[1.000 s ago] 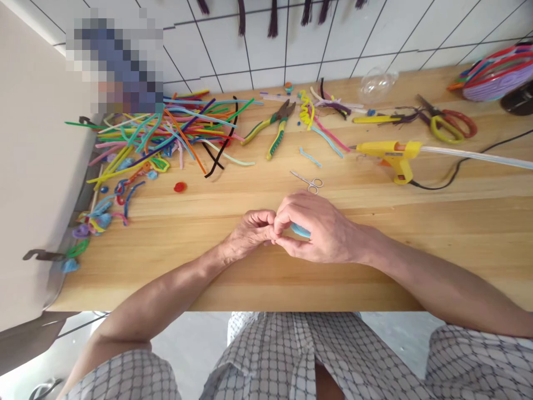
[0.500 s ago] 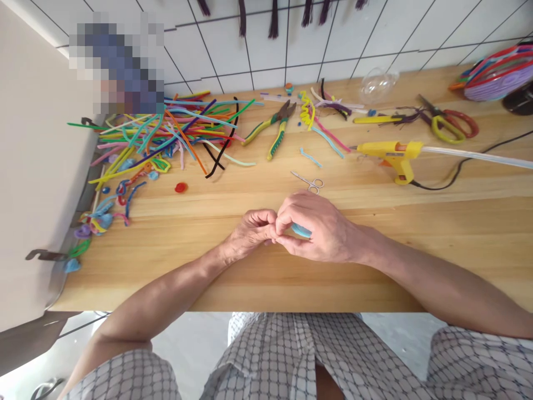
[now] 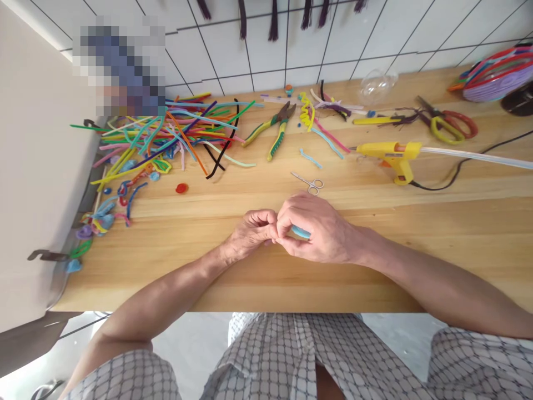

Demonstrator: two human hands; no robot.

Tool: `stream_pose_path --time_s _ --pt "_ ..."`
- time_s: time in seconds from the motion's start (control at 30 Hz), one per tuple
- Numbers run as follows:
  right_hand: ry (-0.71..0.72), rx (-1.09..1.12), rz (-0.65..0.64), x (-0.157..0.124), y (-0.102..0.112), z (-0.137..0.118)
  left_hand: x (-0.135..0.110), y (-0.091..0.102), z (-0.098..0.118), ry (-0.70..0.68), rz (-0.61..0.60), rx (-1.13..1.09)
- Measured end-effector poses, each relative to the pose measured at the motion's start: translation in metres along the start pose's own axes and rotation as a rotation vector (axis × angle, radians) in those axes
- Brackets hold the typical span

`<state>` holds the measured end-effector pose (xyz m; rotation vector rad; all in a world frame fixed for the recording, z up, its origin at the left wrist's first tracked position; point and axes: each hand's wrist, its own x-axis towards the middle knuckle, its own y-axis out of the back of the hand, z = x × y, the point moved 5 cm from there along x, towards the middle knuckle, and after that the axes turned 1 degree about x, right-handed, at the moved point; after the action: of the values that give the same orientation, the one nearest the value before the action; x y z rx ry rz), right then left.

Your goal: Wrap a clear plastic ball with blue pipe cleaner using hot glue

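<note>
My left hand (image 3: 252, 233) and my right hand (image 3: 318, 229) meet fingertip to fingertip above the front of the wooden table. Inside the curl of my right hand shows a light blue fuzzy pipe cleaner (image 3: 300, 231); most of it is hidden by the fingers. My left thumb and forefinger are pinched together at the same spot, and what lies between them is covered. Small silver scissors (image 3: 308, 183) lie just beyond my right hand. A short light blue pipe cleaner piece (image 3: 311, 158) rests a little farther back.
A heap of coloured pipe cleaners (image 3: 179, 130) spreads over the back left, near a red button-like piece (image 3: 181, 188). Pliers (image 3: 275, 130) lie at the back middle. To the right are a yellow glue gun (image 3: 391, 155) with its cord and larger scissors (image 3: 447, 125).
</note>
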<state>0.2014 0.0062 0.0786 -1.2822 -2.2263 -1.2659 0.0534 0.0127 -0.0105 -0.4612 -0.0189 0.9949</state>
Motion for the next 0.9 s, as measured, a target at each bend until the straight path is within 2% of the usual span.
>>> stream_pose_path --time_s 0.53,0.77,0.9 --pt "-0.053 0.028 0.000 0.0009 0.0006 0.0021 -0.0008 0.0018 -0.0024 0.014 0.015 -0.007" --pt "0.021 -0.038 0.015 0.0009 -0.0002 -0.0003 -0.0012 0.0003 -0.0003 -0.011 0.014 0.006" --pt "-0.019 -0.007 0.019 0.0000 -0.0008 0.0017 -0.0008 0.0007 -0.0015 0.007 0.015 0.007"
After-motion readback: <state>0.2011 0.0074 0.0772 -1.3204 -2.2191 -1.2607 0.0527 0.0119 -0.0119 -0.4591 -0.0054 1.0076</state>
